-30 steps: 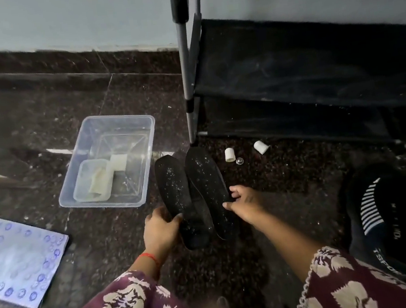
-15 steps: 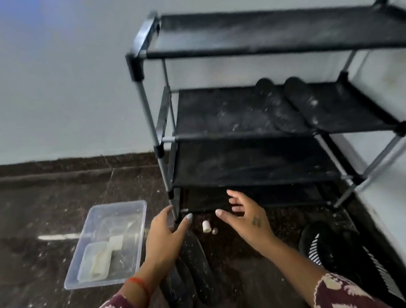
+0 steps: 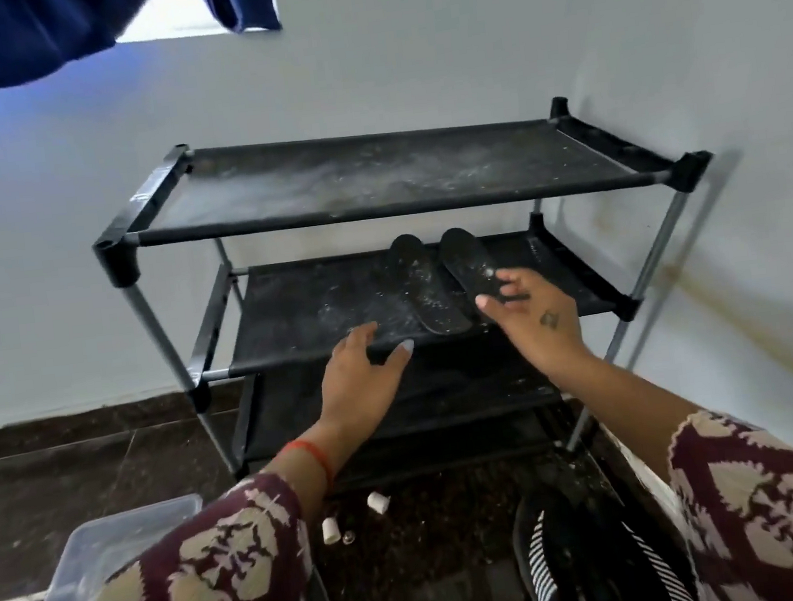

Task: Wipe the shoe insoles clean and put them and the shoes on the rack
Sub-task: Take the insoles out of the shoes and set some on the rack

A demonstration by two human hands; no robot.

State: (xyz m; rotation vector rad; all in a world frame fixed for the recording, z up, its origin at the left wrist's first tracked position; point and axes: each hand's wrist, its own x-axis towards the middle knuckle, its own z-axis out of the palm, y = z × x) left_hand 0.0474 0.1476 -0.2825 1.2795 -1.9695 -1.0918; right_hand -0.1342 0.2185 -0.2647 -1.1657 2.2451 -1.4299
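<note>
A black three-tier shoe rack (image 3: 404, 208) stands against the white wall. Two black insoles, speckled with white dust, lie side by side on its middle shelf: the left insole (image 3: 425, 287) and the right insole (image 3: 466, 260). My right hand (image 3: 532, 319) reaches over the shelf, its spread fingers touching the near end of the right insole. My left hand (image 3: 361, 378) hovers at the front edge of the middle shelf, fingers relaxed, holding nothing. A black shoe with white stripes (image 3: 564, 572) sits on the floor at lower right.
A clear plastic tub (image 3: 115, 540) is on the dark floor at lower left, partly behind my sleeve. Two small white cylinders (image 3: 377, 502) lie in front of the rack. The top shelf is dusty. Blue cloth (image 3: 9, 38) hangs at the top left.
Both hands left the pair of insoles on the floor and rose to the rack's middle shelf. The view tilted up, so the whole rack now shows.
</note>
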